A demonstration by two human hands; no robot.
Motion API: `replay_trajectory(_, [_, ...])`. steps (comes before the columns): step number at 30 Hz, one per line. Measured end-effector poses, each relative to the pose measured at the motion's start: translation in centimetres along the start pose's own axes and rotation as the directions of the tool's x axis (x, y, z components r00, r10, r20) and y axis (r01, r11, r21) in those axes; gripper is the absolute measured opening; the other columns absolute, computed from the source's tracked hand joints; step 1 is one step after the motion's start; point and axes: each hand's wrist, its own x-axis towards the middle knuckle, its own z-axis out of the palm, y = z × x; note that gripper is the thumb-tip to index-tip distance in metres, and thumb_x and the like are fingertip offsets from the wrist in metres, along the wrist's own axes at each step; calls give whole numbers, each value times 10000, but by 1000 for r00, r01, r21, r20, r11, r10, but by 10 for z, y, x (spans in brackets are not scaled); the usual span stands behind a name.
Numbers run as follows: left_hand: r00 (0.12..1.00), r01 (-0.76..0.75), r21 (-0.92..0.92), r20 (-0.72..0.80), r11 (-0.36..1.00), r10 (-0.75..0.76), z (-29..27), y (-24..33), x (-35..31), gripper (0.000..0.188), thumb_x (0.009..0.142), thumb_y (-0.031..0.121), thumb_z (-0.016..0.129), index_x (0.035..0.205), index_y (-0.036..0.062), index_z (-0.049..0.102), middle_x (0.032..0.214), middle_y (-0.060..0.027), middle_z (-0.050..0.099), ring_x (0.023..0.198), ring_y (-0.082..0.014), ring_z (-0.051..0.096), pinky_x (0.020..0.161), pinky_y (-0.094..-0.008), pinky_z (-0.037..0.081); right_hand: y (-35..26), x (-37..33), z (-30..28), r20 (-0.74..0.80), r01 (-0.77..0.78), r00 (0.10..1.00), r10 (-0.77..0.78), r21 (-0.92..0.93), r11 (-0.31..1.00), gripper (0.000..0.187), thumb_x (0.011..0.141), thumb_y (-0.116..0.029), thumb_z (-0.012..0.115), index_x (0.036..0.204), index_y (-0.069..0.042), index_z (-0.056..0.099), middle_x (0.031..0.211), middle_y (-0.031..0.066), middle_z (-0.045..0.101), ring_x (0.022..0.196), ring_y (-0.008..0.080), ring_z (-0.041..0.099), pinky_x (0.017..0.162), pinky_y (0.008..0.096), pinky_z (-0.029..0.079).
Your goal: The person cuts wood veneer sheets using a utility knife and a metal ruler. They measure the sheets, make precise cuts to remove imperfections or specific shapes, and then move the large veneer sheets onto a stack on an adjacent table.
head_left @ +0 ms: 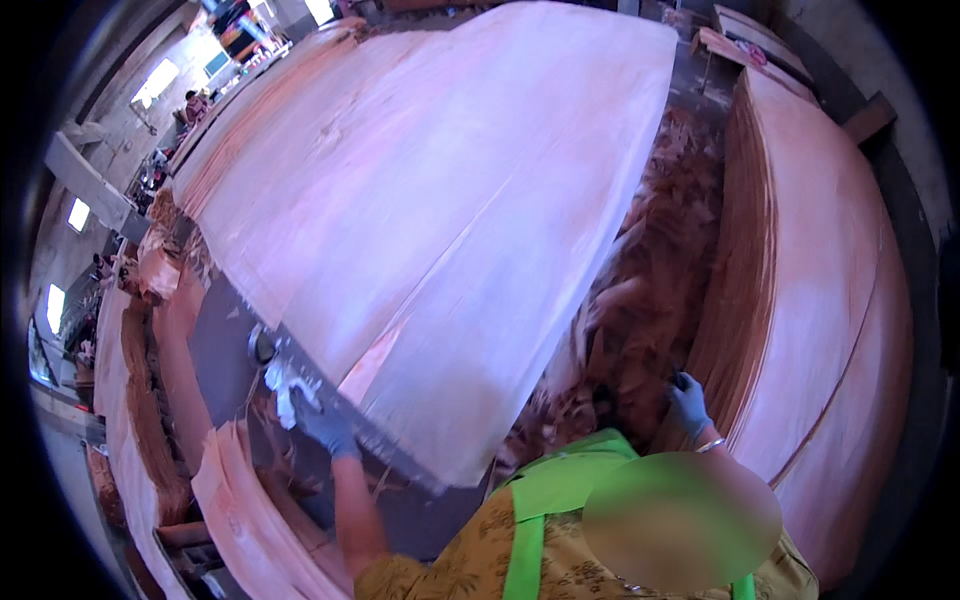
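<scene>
A broad, pale wood veneer sheet (pixel 440 200) lies across the table in front of me. A long split runs through it, widening near the close edge to bare a pinkish strip (pixel 372 362). My left hand (pixel 328 428), in a blue-grey glove, reaches over the table's near left edge to a crumpled white piece (pixel 286 388); its fingers blur into that piece. Just beyond sits a round dark object (pixel 262 345). At the right, my gloved right hand (pixel 690 408) is closed beside a veneer stack, with something small and dark at its fingertips.
The tall veneer stack (pixel 745 260) stands along the right. Brown veneer scraps (pixel 655 270) fill the gap between it and the table. More veneer sheets (pixel 250 500) lie at the lower left. A person (pixel 195 105) is far off at the upper left.
</scene>
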Motion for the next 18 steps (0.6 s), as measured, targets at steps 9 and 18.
replay_trajectory(9, [998,41,115,37,993,-46,7,181,10,519,864,114,537,1348,-3,391,1395,-178,392,1304,-344,332,1091,-416,220,-9,196,-85,64,-91,994,94,-47,995,110,809,-154,638,826,-47,619,709,-38,567,637,68,500,535,263,416])
replay_trajectory(18, [990,-35,23,-136,999,37,-34,188,17,406,911,110,481,1302,7,445,1331,-190,456,1232,-336,427,1043,-427,306,-220,377,2,357,555,790,-499,-67,829,183,870,-190,596,810,-26,650,651,-34,553,630,57,440,522,257,393])
